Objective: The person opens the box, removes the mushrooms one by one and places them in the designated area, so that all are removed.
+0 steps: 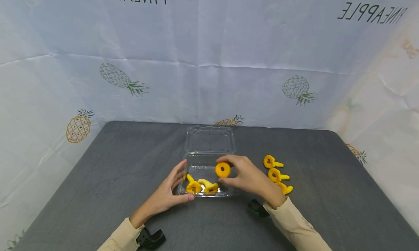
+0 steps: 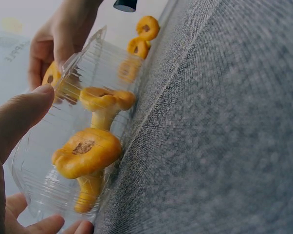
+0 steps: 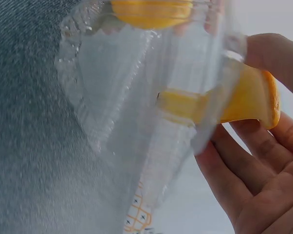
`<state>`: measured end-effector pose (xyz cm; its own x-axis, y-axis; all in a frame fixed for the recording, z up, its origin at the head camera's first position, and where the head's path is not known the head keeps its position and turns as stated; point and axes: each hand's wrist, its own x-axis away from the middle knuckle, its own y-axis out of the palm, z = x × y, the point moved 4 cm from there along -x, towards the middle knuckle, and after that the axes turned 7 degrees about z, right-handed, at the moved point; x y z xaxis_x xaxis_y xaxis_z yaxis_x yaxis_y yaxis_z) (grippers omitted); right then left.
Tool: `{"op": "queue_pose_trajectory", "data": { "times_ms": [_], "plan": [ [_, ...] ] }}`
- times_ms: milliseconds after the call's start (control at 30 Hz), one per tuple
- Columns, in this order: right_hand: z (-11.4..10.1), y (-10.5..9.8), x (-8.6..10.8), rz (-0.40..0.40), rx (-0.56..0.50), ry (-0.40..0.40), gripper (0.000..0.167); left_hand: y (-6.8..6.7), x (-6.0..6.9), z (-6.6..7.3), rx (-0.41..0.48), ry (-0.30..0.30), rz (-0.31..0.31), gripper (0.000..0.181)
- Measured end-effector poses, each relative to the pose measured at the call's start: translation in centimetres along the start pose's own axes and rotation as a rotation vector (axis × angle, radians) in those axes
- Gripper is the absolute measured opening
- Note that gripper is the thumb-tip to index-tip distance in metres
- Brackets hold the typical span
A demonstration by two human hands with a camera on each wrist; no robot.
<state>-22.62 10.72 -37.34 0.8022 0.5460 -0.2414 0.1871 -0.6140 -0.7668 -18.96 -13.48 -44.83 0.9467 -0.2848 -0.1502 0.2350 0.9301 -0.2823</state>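
A clear plastic container (image 1: 209, 195) with its lid (image 1: 210, 140) folded back stands on the table; two yellow mushrooms (image 1: 194, 186) (image 1: 211, 187) lie in its left part. My left hand (image 1: 165, 194) holds the container's left side, thumb at the front rim and fingers at the side. Between thumb and fingers my right hand (image 1: 250, 176) pinches a yellow mushroom (image 1: 223, 169) over the container's right part. In the right wrist view this mushroom's stem (image 3: 183, 105) points into the container, seen through the clear wall.
Three more yellow mushrooms (image 1: 274, 175) lie in a column on the grey table (image 1: 137, 163), right of the container and beside my right forearm. A curtain (image 1: 196, 91) with pineapple prints hangs behind the table.
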Motion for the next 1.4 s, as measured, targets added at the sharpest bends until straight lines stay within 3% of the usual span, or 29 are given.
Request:
{"op": "queue_pose_trajectory", "data": {
  "times_ms": [433,800,1100,1400],
  "plan": [
    [0.7,-2.6,2.4,0.147,0.044,0.025,0.051,-0.1,0.0,-0.4,-0.025,0.025,-0.002,0.101],
    [1.3,-4.7,4.1,0.284,0.113,-0.037,0.052,-0.1,0.0,-0.3,-0.025,0.02,-0.004,0.101],
    [2.1,-5.2,4.4,0.319,0.123,-0.08,0.05,-0.1,0.0,-0.3,-0.017,0.015,-0.006,0.101],
    [2.8,-6.1,4.8,0.301,0.12,-0.001,0.051,-0.1,0.0,-0.3,-0.021,0.016,-0.009,0.101]
  ]
}}
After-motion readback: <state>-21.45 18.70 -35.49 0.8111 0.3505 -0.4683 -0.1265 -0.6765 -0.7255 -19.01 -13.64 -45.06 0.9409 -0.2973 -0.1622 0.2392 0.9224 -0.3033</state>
